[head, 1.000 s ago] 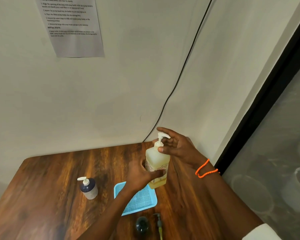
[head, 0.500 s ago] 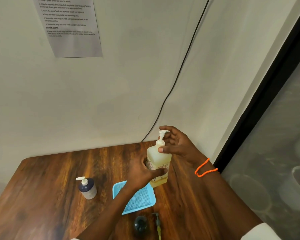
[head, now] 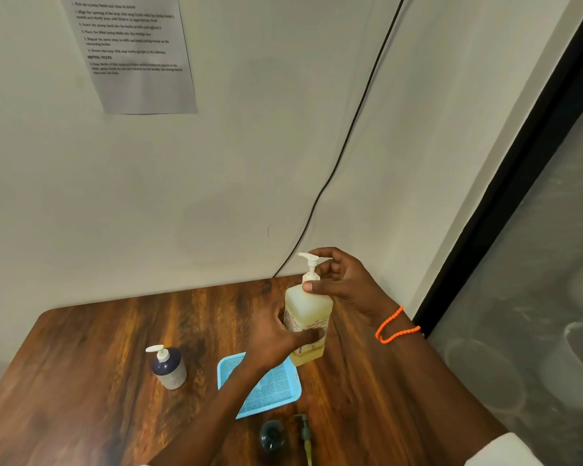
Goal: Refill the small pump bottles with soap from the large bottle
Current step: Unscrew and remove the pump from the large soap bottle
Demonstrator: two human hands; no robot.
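Observation:
The large bottle (head: 308,309) of yellow soap stands upright on the wooden table (head: 81,381) near the wall. My left hand (head: 276,338) grips its body from the left. My right hand (head: 344,284) is closed around its white pump head (head: 309,264) at the neck. A small dark pump bottle with a white pump (head: 167,366) stands at the left. Near the front edge a small dark bottle (head: 271,438) stands without its pump, and the loose pump (head: 305,435) lies beside it.
A blue mesh tray (head: 273,388) lies in front of the large bottle, partly under my left forearm. A black cable (head: 344,146) runs down the wall to the table corner. A printed sheet (head: 132,52) hangs on the wall. A dark-framed glass panel (head: 535,230) is at the right.
The pump head's spout has turned under my right hand and now points left. My right fingers have shifted around the neck. The left hand stays on the bottle's body.

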